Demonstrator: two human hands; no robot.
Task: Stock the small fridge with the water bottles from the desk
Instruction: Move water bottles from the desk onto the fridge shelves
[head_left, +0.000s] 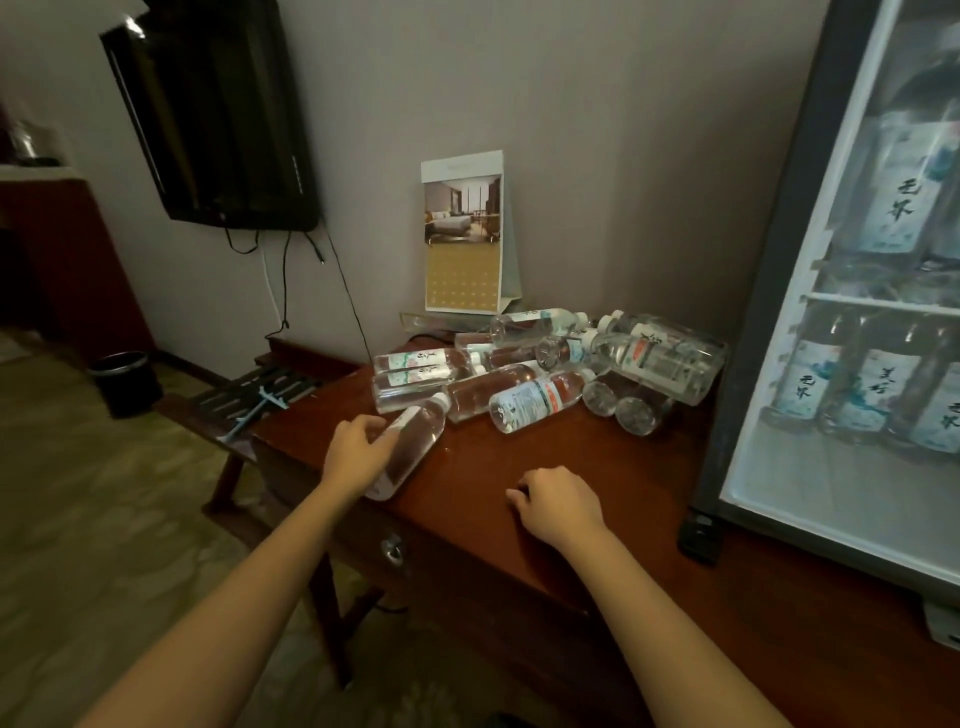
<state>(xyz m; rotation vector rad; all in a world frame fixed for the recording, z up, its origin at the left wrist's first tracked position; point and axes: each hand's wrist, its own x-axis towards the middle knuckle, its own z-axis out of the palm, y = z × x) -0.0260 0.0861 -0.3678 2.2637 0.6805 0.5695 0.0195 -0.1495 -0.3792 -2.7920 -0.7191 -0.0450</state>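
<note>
A: Which step is this?

B: Picking up, I'd say. The left grip (358, 452) is on the nearest bottle (418, 444), with its fingers curled over the labelled half. The bottle lies on its side at the near left edge of the bench (623, 467), not yet lifted.

A: And the other one?

B: The right grip (558, 506) rests on the bare bench, knuckles up and fingers tucked under. It grasps nothing.

A: Where does the bottle sit relative to the grasp?

B: It runs diagonally, with its cap end towards the pile of bottles (545, 364) and its base towards the person. The fingers cross it from the left near the middle, so most of its length shows to the right of the hand.

A: What does the next move call for?

B: A firmer wrap round the body, then a lift clear of the pile and a carry right across to the fridge (769, 322). Its glass door (857, 441) looks closed to me, with bottles already standing on the shelves behind it. If so, the free grip probably has to pull it open first.

A: Any risk?

B: The bottle is round and close to the edge, so a loose hold could roll it off
</note>
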